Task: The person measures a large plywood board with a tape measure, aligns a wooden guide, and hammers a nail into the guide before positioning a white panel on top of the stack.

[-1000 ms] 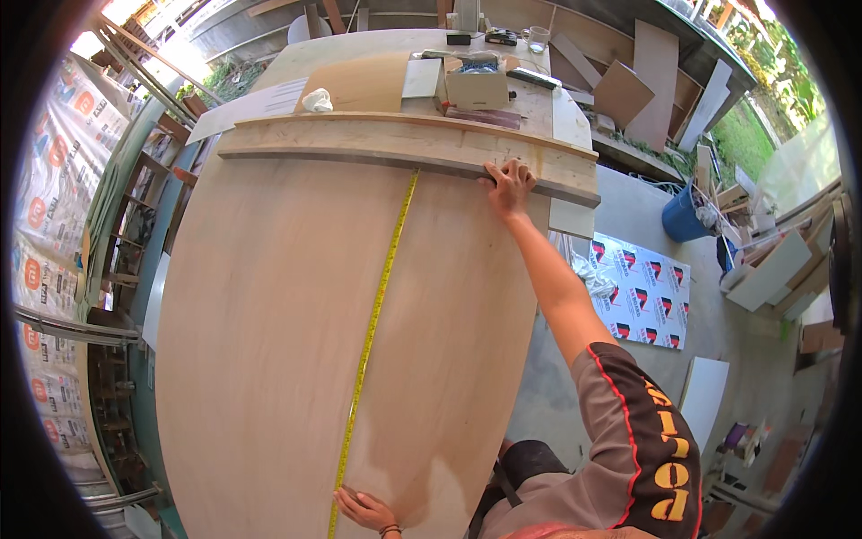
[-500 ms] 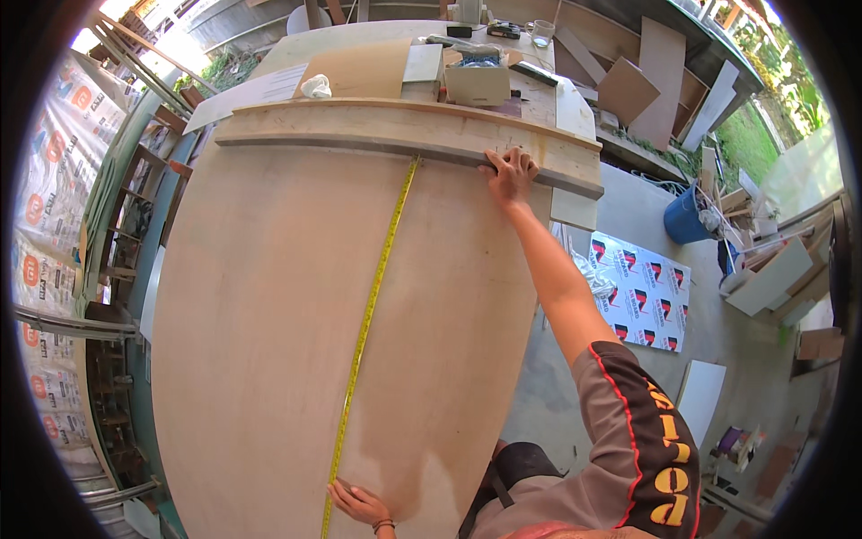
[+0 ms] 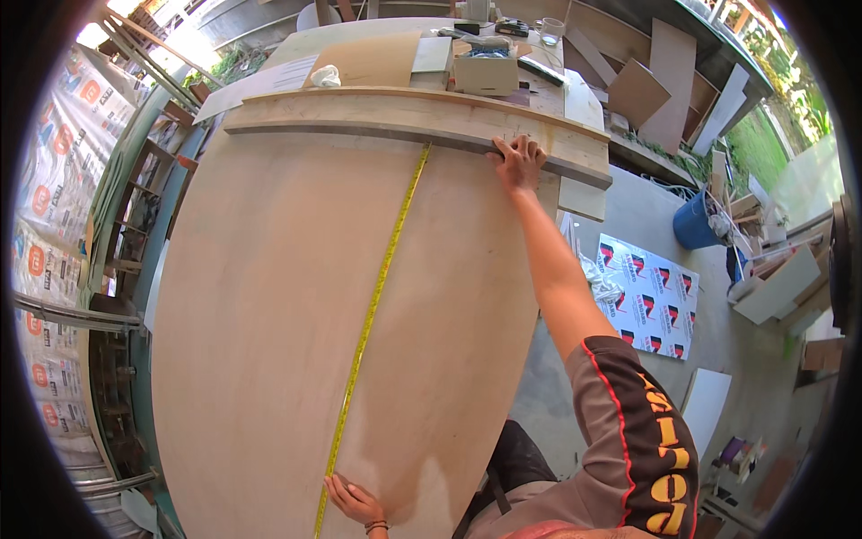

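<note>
On my feed, the yellow measuring tape (image 3: 364, 343) runs lengthwise down the broad wooden sheet (image 3: 242, 314), its far end at the near edge of a long plank (image 3: 359, 119). My left hand (image 3: 357, 500) lies on the sheet with fingers outstretched and unclenched, tips at the tape's edge. My right hand (image 3: 521, 166) bends its fingers onto the plank near its right end (whether it grips or only presses, I cannot tell). Beyond, a small box (image 3: 487, 75) stands on the tabletop (image 3: 355, 38); a blue bucket (image 3: 696, 223) stands off right.
</note>
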`<state>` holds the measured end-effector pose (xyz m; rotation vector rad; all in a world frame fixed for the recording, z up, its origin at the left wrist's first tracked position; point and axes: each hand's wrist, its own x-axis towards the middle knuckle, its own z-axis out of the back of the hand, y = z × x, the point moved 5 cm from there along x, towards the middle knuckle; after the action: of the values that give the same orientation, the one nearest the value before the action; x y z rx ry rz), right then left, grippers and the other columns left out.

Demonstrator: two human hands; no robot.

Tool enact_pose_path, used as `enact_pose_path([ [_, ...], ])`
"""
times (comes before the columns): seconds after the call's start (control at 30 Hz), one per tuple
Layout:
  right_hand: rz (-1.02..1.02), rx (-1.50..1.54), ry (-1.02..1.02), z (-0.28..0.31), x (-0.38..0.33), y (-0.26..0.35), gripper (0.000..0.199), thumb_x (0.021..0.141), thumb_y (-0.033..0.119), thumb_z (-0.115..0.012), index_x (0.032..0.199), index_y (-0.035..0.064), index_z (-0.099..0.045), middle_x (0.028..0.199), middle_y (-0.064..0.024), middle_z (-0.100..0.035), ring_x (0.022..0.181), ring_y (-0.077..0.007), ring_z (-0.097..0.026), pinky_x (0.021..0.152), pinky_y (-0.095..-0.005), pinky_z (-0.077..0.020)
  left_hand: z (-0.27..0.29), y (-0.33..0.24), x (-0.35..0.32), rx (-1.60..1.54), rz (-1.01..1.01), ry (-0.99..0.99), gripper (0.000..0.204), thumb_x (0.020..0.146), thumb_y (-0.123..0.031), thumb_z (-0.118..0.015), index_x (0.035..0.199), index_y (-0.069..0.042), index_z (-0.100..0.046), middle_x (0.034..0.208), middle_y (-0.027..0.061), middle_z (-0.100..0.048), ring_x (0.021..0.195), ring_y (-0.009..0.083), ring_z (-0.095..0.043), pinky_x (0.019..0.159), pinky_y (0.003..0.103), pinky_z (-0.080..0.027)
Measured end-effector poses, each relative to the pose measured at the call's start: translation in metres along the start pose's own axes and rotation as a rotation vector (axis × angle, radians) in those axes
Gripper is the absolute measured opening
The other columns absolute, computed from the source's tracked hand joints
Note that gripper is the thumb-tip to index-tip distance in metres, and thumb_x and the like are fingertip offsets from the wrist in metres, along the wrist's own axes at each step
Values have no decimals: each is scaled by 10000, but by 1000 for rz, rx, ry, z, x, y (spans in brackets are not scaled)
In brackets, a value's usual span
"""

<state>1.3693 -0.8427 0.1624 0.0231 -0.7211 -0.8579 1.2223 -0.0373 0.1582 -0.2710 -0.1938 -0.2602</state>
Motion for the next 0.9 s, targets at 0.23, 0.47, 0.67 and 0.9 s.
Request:
enact_pose_path([
  [0.23, -23, 57, 70, 2, 1, 0, 364, 795, 359, -774, 1153, 324, -720, 1095, -22, -535, 1164, -247, -454, 1054, -475, -288, -1, 8, -8, 57, -61, 77, 410, 1018, -154, -423, 1362, 49, -512, 1471, 264, -451, 1377, 447, -407, 1143, 540, -330],
  [0.47, -25, 73, 131, -13, 7, 4, 378, 794, 388, -765, 1164, 323, -720, 1091, -35, -547, 1171, -258, -462, 1061, -481, -274, -2, -17, -2, 65, 34, 64, 412, 1012, -149, -449, 1370, 48, -505, 1478, 264, -444, 1384, 448, -400, 1151, 531, -325],
  [0.67, 186, -57, 356, -91, -6, -19, 361, 948, 411, -572, 1059, 103, -723, 999, -176, -716, 970, -392, -676, 801, -487, -546, 9, -19, -16, 92, 79, -17, 414, 925, -96, -595, 1332, -27, -555, 1415, 215, -509, 1337, 424, -455, 1116, 512, -384],
  [0.9, 158, -374, 103, -101, 1, -74, 480, 837, 702, -561, 1246, 463, -642, 1117, -118, -615, 1021, -377, -590, 739, -637, -432, 9, -17, -25, 161, 49, -97, 387, 923, -183, -617, 1295, -90, -566, 1435, 150, -491, 1354, 326, -464, 1092, 436, -452],
])
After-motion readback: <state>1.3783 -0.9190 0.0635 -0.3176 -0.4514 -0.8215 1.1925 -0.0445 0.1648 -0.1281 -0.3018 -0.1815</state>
